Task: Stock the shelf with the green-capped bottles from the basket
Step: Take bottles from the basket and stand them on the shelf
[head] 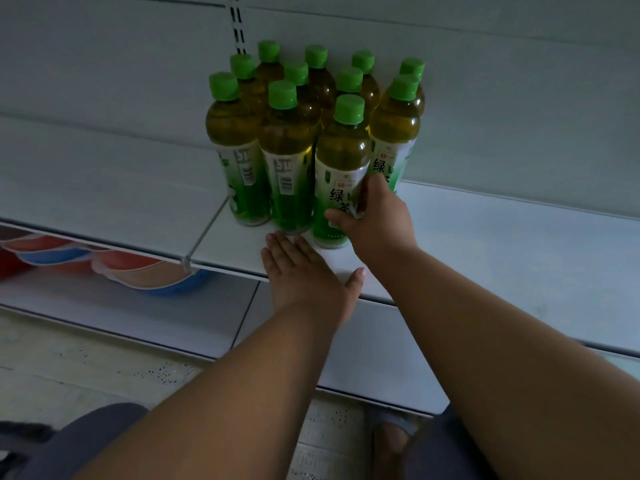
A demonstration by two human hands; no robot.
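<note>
My right hand (372, 220) grips the near clear plastic green-capped tea bottle (341, 171) on the white metal shelf (485, 244) — squaring it against the cluster, I judge — left hand (301, 271) flat, fingers straight, steadying.

I see white panelled back wall (485, 81) behind, horizontal seams across it. Slotted metal upright (237, 26) runs down wall near top centre. Light dim, bluish, no window in my view. Lower tier (138, 317) white too, carries stacked bowls (114, 265), red, blue and orange, at left. Floor (86, 372) pale speckled tile, dark grout line. Dark grey clothing at bottom edge, sandalled foot (391, 438) on floor.
</note>
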